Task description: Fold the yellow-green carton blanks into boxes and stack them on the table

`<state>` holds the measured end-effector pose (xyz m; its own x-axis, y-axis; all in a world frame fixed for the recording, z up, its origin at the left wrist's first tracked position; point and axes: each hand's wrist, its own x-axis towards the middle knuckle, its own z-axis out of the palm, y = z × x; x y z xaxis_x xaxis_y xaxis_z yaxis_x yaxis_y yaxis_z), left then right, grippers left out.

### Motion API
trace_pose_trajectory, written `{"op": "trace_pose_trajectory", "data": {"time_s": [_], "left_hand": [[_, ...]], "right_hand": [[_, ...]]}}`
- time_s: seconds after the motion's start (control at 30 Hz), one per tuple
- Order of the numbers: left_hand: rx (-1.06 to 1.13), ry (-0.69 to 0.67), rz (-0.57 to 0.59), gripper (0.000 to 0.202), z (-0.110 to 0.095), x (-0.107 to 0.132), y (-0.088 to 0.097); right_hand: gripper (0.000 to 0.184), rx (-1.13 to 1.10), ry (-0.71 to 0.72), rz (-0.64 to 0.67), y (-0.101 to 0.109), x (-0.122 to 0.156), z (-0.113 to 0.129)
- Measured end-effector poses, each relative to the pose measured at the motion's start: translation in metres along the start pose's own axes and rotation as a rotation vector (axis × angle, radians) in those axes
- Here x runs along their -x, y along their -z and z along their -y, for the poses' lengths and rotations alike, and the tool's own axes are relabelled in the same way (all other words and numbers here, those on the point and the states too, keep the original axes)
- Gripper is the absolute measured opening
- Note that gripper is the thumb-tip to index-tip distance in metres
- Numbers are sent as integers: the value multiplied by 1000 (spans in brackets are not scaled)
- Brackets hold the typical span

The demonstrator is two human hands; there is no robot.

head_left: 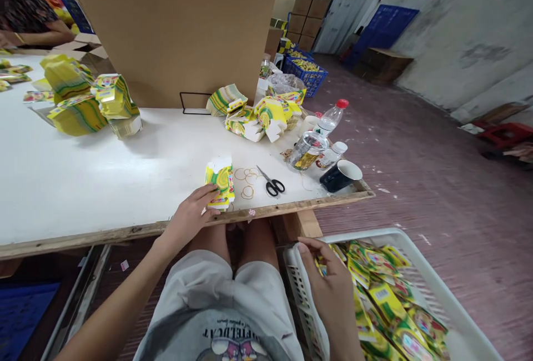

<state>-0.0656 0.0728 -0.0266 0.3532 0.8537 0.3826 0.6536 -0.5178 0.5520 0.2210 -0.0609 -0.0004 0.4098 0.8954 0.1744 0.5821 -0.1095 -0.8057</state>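
Note:
My left hand is at the table's front edge, with its fingers over the left side of a yellow printed carton and its thumb at the lower end. The carton lies on the white tabletop with a pale flap at its far end. Low on the right, my right hand has its fingers curled over the rim of a white plastic basket. Many yellow-green packets fill the basket. Part of the rim is hidden under that hand.
Rubber bands and black-handled scissors lie right of the carton. A dark mug, jar and bottle stand near the table's corner. Carton stacks sit left; a cardboard panel rises behind. A person's arm shows beyond.

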Motion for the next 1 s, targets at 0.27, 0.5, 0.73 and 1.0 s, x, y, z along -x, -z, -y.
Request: {"op": "trace_pose_trajectory", "data": {"time_s": [0.27,0.5,0.73,1.0], "left_hand": [[89,-140,-244,31,-33,10,14],[503,-415,4,43,-104,49,-4],[968,494,292,31,-134,81,-42],[906,434,532,18,-137,76,-43]], "right_hand": [[48,-398,-121,138,-30,-10,16],[32,-689,-149,183,-31,-17,37],[49,-185,-25,106,-27,34,4],[35,35,248,216,-10,51,-15]]}}
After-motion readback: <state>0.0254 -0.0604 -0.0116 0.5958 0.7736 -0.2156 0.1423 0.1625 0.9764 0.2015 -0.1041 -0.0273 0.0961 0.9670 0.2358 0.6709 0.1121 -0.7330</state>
